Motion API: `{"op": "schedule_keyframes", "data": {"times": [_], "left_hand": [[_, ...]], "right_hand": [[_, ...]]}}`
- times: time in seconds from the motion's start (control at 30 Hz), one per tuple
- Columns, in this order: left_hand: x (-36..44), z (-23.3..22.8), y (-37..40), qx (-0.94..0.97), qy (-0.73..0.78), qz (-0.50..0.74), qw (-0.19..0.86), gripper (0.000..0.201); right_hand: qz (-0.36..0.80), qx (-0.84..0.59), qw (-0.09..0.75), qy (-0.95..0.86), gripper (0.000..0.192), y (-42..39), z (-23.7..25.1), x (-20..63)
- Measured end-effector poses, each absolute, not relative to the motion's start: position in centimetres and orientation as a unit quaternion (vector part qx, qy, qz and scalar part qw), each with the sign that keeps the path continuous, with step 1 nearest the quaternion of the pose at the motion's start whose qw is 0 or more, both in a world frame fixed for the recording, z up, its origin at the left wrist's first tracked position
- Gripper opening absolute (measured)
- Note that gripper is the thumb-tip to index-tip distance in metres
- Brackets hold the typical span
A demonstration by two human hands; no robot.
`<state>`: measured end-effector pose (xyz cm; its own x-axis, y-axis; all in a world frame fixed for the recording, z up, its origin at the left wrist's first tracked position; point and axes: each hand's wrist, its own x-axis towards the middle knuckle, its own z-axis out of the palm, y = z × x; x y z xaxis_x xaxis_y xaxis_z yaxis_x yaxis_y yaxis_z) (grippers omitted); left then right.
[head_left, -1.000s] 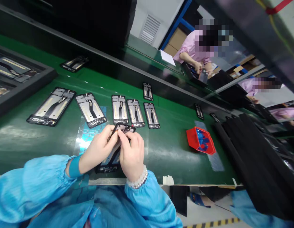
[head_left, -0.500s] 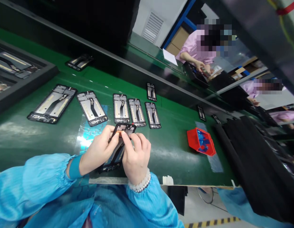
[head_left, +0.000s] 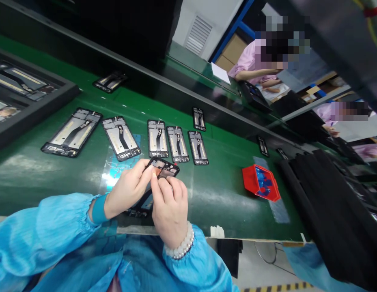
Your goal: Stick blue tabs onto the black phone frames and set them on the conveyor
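In the head view, the left hand [head_left: 127,190] gripped a black rectangular phone mid-frame [head_left: 159,175] by its left edge, holding it tilted up off the green desk [head_left: 39,174]. The right hand [head_left: 169,205], a pearl bracelet [head_left: 180,247] at its wrist, pinched thumb and forefinger onto the frame's upper end, where a small orange-tinted bit showed against the fingertips [head_left: 154,175]; what that bit was could not be told. The lower end of the frame was hidden behind both hands, just above the near desk edge.

Beyond the hands, 5 matching open phone frames [head_left: 158,138] lay flat in a loose row on the desk, with a 6th smaller-looking one [head_left: 199,119] further back. A shiny blue film sheet [head_left: 115,168] lay on the desk under the left hand. A red plastic bin holding blue pieces [head_left: 261,182] sat well apart to the right, and a dark grey tray of more frames [head_left: 33,105] stood at the far left. A person in a pink top [head_left: 252,65] worked at the far side.

Judging by the grip, the step in hand was fine fingertip work at the frame's top end, fitting or peeling a small part. The next move would call for a steady left-hand hold and a precise pinch from the right.
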<state>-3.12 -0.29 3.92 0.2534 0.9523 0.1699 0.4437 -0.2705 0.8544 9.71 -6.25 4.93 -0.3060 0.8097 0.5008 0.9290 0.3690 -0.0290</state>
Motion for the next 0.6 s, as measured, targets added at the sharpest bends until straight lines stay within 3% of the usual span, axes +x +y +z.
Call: {"op": "schedule_keyframes", "data": {"times": [0.13,0.3,0.43,0.6], "left_hand": [[-2.9,3.9,0.0,0.706,0.475,0.352,0.390,0.025],[-2.6,3.6,0.5,0.639,0.443,0.329,0.536,0.043],[-3.0,3.2,0.6,0.585,0.439,0.315,0.605,0.060],[-3.1,2.9,0.6,0.595,0.409,0.328,0.609,0.057]], "right_hand": [[-0.079,-0.544,0.268,-0.791,0.029,-5.6,5.3,11.0],[-0.024,-0.564,0.322,-0.760,0.021,-4.7,5.5,11.9],[-0.094,-0.571,0.297,-0.760,0.028,-4.3,4.8,12.0],[-0.134,-0.529,0.246,-0.801,0.030,-3.9,5.0,12.4]]}}
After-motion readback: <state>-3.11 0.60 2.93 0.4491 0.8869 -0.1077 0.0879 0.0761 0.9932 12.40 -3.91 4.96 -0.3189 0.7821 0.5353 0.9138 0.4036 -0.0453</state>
